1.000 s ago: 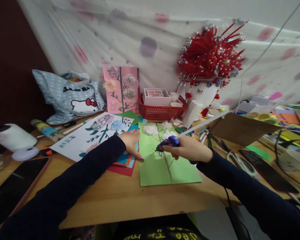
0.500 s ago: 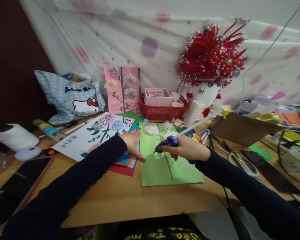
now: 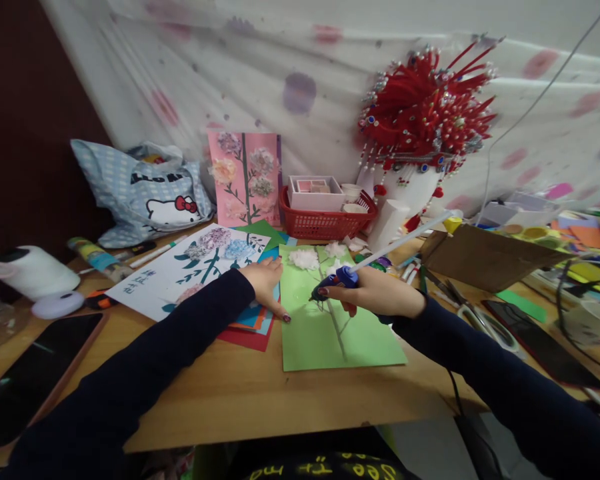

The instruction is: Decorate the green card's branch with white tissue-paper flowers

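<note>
A light green sheet of paper (image 3: 310, 347) lies on the wooden table, with a drawn dark stem and several white paper flowers (image 3: 304, 259) near its top. My right hand (image 3: 380, 293) is closed around a blue glue gun (image 3: 341, 277), from whose back a long white glue stick (image 3: 405, 239) sticks out. The gun's dark nozzle points left and down, close over the paper. On the sheet by the nozzle there is a shiny clear patch. My left hand (image 3: 264, 283) lies flat with spread fingers, its thumb on the sheet's left edge.
Left of the sheet lies a white paper with flowers (image 3: 155, 290) over coloured papers. Behind stand a pink flower picture (image 3: 247, 180) and a red basket (image 3: 307, 225). Scissors (image 3: 487, 327) and a phone (image 3: 540, 343) lie at right, another phone (image 3: 35, 380) at left.
The glue gun has shifted very slightly, its glue stick now tilted a little differently. My left hand stays in place on the paper's edge.
</note>
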Action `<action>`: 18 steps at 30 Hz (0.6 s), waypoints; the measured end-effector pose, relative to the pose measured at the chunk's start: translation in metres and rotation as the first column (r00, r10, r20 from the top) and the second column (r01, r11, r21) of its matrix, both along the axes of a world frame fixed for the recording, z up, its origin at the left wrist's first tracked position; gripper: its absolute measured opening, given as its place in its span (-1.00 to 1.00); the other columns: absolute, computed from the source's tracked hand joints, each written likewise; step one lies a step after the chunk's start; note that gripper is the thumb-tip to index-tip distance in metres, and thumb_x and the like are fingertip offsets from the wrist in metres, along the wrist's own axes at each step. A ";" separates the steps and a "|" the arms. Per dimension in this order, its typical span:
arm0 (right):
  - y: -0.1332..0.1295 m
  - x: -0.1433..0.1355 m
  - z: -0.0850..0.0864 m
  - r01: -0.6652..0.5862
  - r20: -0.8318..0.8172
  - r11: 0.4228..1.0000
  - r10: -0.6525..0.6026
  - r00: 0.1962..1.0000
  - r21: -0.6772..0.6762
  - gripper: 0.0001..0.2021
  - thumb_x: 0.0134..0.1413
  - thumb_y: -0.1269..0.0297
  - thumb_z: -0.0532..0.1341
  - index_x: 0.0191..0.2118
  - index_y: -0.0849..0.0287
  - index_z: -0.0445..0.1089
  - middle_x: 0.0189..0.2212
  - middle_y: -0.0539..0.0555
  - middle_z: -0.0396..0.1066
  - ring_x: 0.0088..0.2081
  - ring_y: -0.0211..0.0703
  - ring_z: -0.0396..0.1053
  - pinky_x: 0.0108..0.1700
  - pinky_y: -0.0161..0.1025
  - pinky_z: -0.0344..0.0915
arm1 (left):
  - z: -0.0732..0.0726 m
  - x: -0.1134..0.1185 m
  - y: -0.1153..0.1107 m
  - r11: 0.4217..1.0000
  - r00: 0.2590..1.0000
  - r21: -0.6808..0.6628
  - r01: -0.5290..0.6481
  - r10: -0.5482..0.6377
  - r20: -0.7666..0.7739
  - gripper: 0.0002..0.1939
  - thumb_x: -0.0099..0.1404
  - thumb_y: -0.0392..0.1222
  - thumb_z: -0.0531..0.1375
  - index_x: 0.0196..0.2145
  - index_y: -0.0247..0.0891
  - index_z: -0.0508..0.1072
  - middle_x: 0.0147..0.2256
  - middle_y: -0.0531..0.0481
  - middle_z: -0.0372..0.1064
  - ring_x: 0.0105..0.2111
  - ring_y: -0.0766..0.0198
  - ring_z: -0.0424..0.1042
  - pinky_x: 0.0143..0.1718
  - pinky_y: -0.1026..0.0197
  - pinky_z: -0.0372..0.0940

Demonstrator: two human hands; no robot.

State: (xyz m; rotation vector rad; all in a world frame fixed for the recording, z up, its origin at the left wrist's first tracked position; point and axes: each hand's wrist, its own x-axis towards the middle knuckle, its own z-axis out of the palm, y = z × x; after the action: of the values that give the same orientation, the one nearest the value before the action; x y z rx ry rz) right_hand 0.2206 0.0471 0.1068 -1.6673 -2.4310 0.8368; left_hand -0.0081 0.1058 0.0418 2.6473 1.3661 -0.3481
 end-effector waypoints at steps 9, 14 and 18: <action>0.003 -0.005 -0.006 -0.023 0.009 1.000 0.023 1.000 -0.002 -0.46 -0.02 -0.19 0.07 -0.65 0.21 0.41 -0.63 0.08 0.46 -0.56 -0.24 0.36 -0.40 -0.32 0.24 | 0.004 0.002 -0.004 1.000 1.000 -0.012 -0.018 0.018 -0.011 0.37 -0.33 0.53 0.11 0.24 -0.54 -0.08 0.27 -0.42 -0.32 0.25 -0.21 -0.22 0.18 0.02 -0.11; 0.004 -0.008 -0.006 -0.026 -0.030 0.999 0.027 0.999 0.037 -0.46 -0.02 -0.17 0.08 -0.64 0.22 0.42 -0.62 0.09 0.46 -0.55 -0.25 0.35 -0.40 -0.33 0.24 | 0.003 0.002 -0.003 1.000 1.000 -0.017 -0.008 0.008 -0.005 0.39 -0.34 0.53 0.12 0.23 -0.60 -0.08 0.27 -0.46 -0.34 0.24 -0.22 -0.24 0.19 0.02 -0.12; 0.004 -0.010 -0.006 -0.055 0.001 0.998 0.055 0.998 0.017 -0.46 -0.01 -0.18 0.07 -0.63 0.22 0.42 -0.63 0.08 0.45 -0.55 -0.24 0.36 -0.41 -0.33 0.24 | 0.004 0.002 -0.004 1.000 1.000 -0.019 -0.014 0.014 -0.013 0.38 -0.31 0.52 0.12 0.23 -0.59 -0.10 0.27 -0.45 -0.35 0.25 -0.21 -0.23 0.19 0.04 -0.12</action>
State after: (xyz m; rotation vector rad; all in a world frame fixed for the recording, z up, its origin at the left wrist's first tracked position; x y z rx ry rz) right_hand 0.2109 0.0513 0.1011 -1.6021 -2.4877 0.8200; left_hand -0.0064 0.1019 0.0458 2.6232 1.3776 -0.3749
